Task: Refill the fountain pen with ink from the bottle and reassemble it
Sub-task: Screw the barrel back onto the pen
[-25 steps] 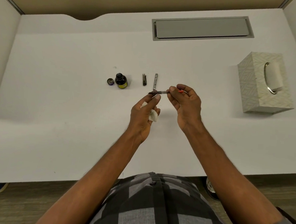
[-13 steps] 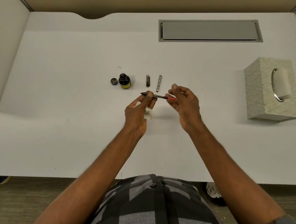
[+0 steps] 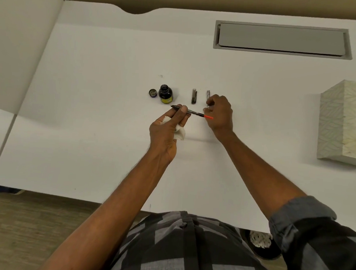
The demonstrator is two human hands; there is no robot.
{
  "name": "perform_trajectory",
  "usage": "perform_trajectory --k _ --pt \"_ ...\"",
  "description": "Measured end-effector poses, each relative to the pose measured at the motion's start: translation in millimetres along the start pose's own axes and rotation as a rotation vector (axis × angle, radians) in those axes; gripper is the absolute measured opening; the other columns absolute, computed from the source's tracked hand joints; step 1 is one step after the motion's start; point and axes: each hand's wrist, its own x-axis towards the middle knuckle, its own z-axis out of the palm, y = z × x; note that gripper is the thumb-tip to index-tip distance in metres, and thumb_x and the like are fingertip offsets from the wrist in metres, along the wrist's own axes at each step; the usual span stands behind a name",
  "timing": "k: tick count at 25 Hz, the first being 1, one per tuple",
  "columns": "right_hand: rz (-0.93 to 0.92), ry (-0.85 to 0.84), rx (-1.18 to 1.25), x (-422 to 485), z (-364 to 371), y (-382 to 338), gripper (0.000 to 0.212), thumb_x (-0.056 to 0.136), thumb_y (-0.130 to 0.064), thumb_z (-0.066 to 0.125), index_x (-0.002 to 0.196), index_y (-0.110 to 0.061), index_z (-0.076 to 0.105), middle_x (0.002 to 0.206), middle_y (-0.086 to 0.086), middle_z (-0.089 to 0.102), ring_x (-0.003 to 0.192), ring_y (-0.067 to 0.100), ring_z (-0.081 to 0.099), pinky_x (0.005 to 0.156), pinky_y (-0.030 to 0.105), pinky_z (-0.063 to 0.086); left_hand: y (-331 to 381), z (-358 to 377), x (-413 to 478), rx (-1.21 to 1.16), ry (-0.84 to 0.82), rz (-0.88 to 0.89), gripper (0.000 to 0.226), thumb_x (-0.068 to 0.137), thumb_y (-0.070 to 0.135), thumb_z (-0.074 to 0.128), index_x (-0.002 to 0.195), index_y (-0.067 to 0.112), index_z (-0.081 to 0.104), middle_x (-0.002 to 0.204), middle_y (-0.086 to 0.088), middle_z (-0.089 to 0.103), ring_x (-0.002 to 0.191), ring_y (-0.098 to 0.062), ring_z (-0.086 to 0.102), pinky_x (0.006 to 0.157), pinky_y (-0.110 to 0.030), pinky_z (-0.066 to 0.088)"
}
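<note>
My left hand (image 3: 166,132) pinches the pen's front section (image 3: 192,112), which lies level above the desk with its nib to the left and the red converter end to the right. A crumpled white tissue (image 3: 180,134) is tucked in the same palm. My right hand (image 3: 220,114) is down on the desk, fingers curled round the lower end of the silver pen barrel (image 3: 208,94); only the barrel's far end shows. The open ink bottle (image 3: 165,93) stands just beyond the nib, with its lid (image 3: 153,93) to its left. The dark pen cap (image 3: 194,96) lies between bottle and barrel.
A patterned tissue box (image 3: 338,123) stands at the right edge of the white desk (image 3: 90,129). A grey cable hatch (image 3: 281,40) is set into the desk's far side. A partition wall rises on the left.
My right hand let go of the red converter end and moved forward onto the barrel lying on the desk. My left hand kept the pen section, now a little closer to the bottle.
</note>
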Motion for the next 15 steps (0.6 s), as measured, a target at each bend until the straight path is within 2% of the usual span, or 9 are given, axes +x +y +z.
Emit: perform_trajectory --k 3,5,8,11,15 --pt "0.065 0.03 -0.003 -4 -9 6 0.016 0.08 -0.005 0.065 0.095 -0.011 0.065 0.094 0.005 0.067 0.085 0.024 0.065 0.082 0.042 0.056 0 -2 1 -0.013 0.005 0.011 0.034 0.087 -0.005 0.071 0.12 -0.011 0.064 0.076 -0.005 0.077 0.082 -0.018 0.077 0.103 -0.039 0.054" --pt "0.15 0.044 0.107 -13 -26 6 0.019 0.079 -0.005 0.068 0.096 -0.013 0.068 0.09 0.001 0.072 0.081 0.017 0.068 0.084 0.04 0.058 1 -2 0 -0.025 -0.003 -0.003 0.031 0.088 -0.005 0.071 0.118 -0.009 0.066 0.079 -0.004 0.078 0.081 -0.018 0.077 0.104 -0.039 0.053" --pt "0.134 0.044 0.272 -48 -66 -3 0.019 0.085 -0.007 0.074 0.103 -0.013 0.073 0.096 -0.005 0.075 0.083 0.007 0.07 0.086 0.027 0.06 3 -2 0 -0.034 -0.023 -0.009 0.025 0.088 -0.005 0.071 0.113 -0.005 0.068 0.081 -0.003 0.079 0.081 -0.017 0.077 0.106 -0.04 0.052" --pt "0.166 -0.028 0.426 -93 -110 -12 0.019 0.091 -0.01 0.076 0.109 -0.016 0.075 0.103 -0.005 0.077 0.087 0.009 0.074 0.08 0.016 0.056 6 -3 0 -0.02 -0.043 -0.01 0.024 0.088 -0.005 0.071 0.112 -0.003 0.068 0.084 -0.003 0.079 0.082 -0.016 0.077 0.105 -0.037 0.052" --pt "0.109 0.021 0.429 -127 -141 -22 0.018 0.091 -0.01 0.078 0.109 -0.013 0.077 0.108 -0.002 0.077 0.094 0.005 0.073 0.08 0.01 0.051 5 -3 -3 -0.024 -0.071 -0.029 0.021 0.087 -0.006 0.071 0.108 -0.002 0.069 0.088 -0.005 0.078 0.082 -0.018 0.077 0.099 -0.034 0.056"
